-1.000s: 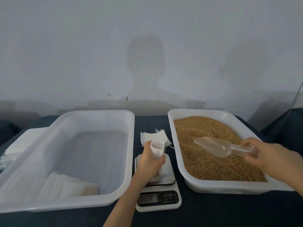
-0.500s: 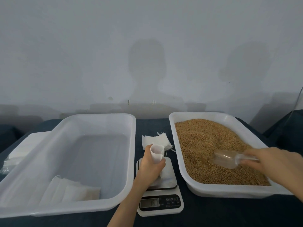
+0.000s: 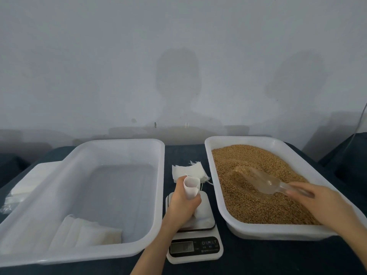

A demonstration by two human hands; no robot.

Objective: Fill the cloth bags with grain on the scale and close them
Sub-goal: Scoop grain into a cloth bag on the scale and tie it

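Scooping step: right hand (image 3: 325,203) grips clear plastic scoop (image 3: 260,181), bowl dug into brown grain (image 3: 248,205) in white plastic tray (image 3: 210,155) right of small white digital scale (image 3: 195,249); left hand (image 3: 183,199) holds white cloth bag (image 3: 191,186), fingers (image 3: 193,201) wrapped round it, mouth open, over scale platform. Next, likely: carry scoop level to bag, tip slowly.

Left bin (image 3: 127,141), scale (image 3: 195,248), grain bin (image 3: 246,138); bags (image 3: 187,170) perhaps behind.

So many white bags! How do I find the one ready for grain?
Look between the left tub and the grain tub, where the scale sits. Above it, the left hand grips one bag. It alone stands upright with its mouth open; the other bags lie flat.
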